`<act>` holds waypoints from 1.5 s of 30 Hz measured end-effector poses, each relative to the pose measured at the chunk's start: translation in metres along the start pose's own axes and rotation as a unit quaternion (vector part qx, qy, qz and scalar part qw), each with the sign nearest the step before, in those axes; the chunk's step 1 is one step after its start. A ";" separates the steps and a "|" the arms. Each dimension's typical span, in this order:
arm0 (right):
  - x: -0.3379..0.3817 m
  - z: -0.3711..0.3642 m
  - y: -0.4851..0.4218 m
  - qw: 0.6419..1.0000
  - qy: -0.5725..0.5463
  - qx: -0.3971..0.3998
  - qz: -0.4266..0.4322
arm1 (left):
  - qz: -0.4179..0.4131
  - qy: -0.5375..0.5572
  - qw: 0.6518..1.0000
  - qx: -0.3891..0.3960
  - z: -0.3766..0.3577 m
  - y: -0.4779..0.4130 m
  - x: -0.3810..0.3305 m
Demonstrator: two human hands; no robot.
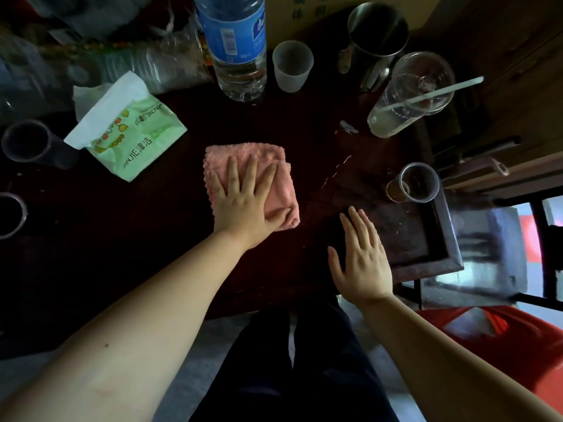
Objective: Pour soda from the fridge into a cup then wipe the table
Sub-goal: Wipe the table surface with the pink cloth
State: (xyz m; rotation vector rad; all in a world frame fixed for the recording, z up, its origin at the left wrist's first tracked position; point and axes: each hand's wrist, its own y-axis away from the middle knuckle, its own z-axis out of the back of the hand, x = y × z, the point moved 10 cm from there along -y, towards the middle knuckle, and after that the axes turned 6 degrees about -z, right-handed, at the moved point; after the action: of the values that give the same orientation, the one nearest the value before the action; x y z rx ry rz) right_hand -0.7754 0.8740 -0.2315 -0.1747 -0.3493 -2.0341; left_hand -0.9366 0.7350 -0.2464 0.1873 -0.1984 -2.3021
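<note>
A folded pink cloth [274, 169] lies on the dark wooden table [152, 223] near its middle. My left hand [243, 202] presses flat on the cloth, fingers spread. My right hand [362, 257] rests flat and empty on the table near its front right edge. A small clear glass [414, 184] with a little brown liquid stands at the right. A wet streak [338, 169] shows on the wood between cloth and glass.
At the back stand a large water bottle [237, 47], a frosted plastic cup [292, 67], a steel mug [376, 41] and a lidded cup with straw [408, 95]. A green tissue pack [128, 129] lies left. Two dark cups [27, 141] sit far left. A red bin [493, 339] is below right.
</note>
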 end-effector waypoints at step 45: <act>-0.001 0.001 0.002 1.000 -0.005 0.005 -0.004 | -0.063 0.028 0.997 -0.040 0.006 -0.012 -0.032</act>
State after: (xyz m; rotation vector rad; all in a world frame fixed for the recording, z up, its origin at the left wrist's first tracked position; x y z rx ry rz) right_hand -0.7735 0.8745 -0.2310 -0.1790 -0.3668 -2.0394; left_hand -0.9253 0.7671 -0.2412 0.2295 -0.0678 -2.4212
